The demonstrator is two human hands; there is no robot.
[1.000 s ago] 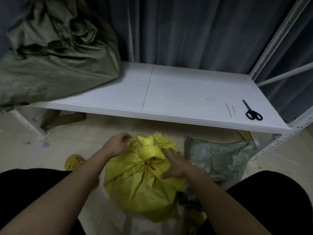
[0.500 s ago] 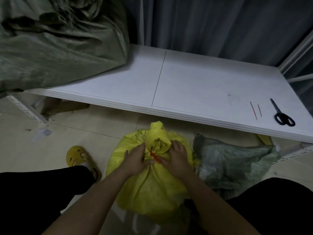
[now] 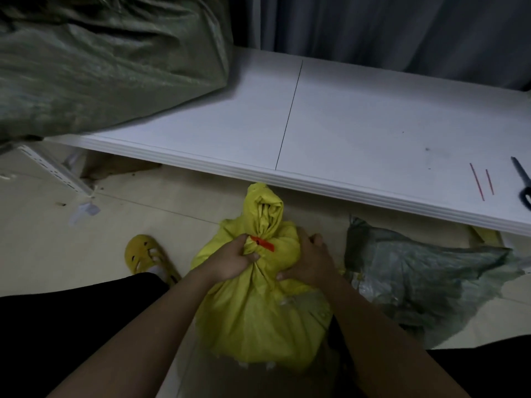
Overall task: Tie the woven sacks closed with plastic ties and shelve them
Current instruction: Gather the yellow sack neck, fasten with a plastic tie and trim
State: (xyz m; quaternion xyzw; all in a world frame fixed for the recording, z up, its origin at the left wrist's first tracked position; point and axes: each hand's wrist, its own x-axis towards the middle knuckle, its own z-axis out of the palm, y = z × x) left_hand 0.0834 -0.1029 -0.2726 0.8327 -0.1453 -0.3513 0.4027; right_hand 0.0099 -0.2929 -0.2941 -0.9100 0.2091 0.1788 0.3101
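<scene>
The soft, bulging yellow woven sack (image 3: pixel 258 305), judged fairly light and crushable, stood on the floor before the white shelf board (image 3: pixel 344 124), its red-tied neck gripped by the left hand (image 3: pixel 232 261), the right hand (image 3: pixel 309 261) clasping its shoulder.

Both hands clutched the yellow woven sack (image 3: pixel 258 320) on the tiled floor: the left hand (image 3: pixel 232 261) gripped its gathered neck just below the red plastic tie (image 3: pixel 263 243), the right hand (image 3: pixel 310 261) cupped its shoulder. A grey-green sack (image 3: pixel 425 282) lay beside it, under the white shelf board (image 3: pixel 344 124).
</scene>
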